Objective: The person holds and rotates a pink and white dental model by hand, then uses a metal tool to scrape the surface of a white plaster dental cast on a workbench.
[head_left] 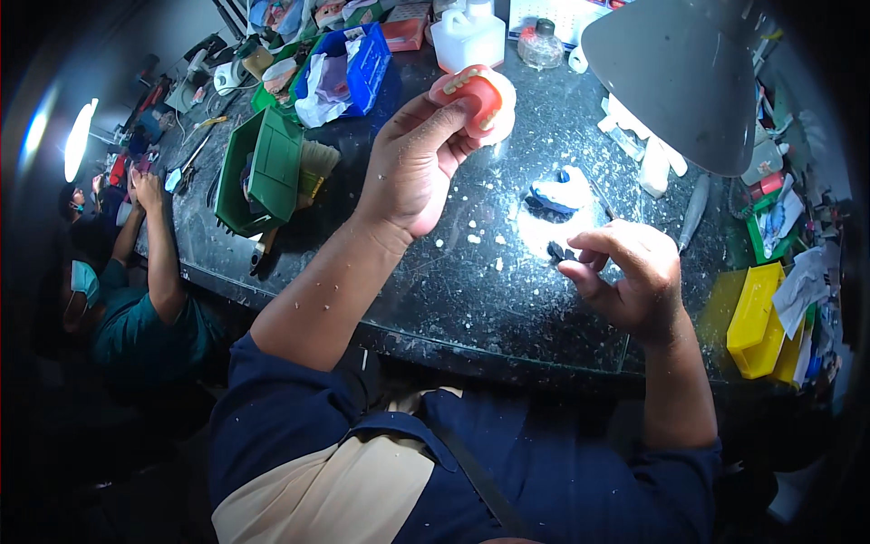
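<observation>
Nearest me, one beige cloth [335,490] lies over my navy clothes, and my two bare forearms reach over the dark bench [435,308], which is flecked with pale crumbs. My right hand [639,276] is low over the bench, thumb and forefinger pinched on one small dark piece [556,252]. Just beyond it, one blue-and-white piece [564,190] lies in the bright pool of light. My left hand [412,172] is raised, its fingers and thumb clenched around one pink denture [476,95], well apart from my right; I see two groups of pale teeth on it.

To the right are one grey-handled tool [695,213] and at least one yellow bin [757,317]. To the left, one large green bin [272,168] stands with one brush [319,160] beside it. One grey lamp shade [675,82] hangs over the far right. Farther back I count one blue bin [370,68], one glass jar [541,45] and one white jug [468,36]. Off left, one person in a green top [149,335] sits at the bench.
</observation>
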{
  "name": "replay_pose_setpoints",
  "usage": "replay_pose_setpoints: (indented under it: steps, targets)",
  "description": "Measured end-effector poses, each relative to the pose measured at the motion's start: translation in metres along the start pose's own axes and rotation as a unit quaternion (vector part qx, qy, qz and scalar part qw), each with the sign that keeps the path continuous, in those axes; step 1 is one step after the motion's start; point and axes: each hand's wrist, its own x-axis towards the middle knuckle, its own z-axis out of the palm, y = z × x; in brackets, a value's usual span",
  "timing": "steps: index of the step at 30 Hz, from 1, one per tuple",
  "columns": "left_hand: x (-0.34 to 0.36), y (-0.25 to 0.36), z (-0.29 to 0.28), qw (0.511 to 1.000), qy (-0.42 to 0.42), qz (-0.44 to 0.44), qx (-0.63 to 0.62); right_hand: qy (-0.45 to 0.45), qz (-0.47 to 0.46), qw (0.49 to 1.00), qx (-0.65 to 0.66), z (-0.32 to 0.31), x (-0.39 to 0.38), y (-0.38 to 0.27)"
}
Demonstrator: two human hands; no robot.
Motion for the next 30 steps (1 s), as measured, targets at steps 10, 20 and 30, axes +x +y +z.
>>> replay_pose_setpoints:
  steps: [10,20,30]
  targets:
    - [-0.002,-0.001,0.003,1.000,-0.015,0.018,0.013,-0.002,0.003,1.000,-0.005,0.001,0.000,0.000]
    - [0.006,0.009,-0.003,0.994,-0.043,0.096,0.026,0.001,-0.007,1.000,-0.008,0.001,0.004,-0.001]
    - [0.024,0.051,-0.026,0.944,0.080,0.295,0.123,0.002,-0.010,1.000,-0.005,0.003,0.001,-0.003]
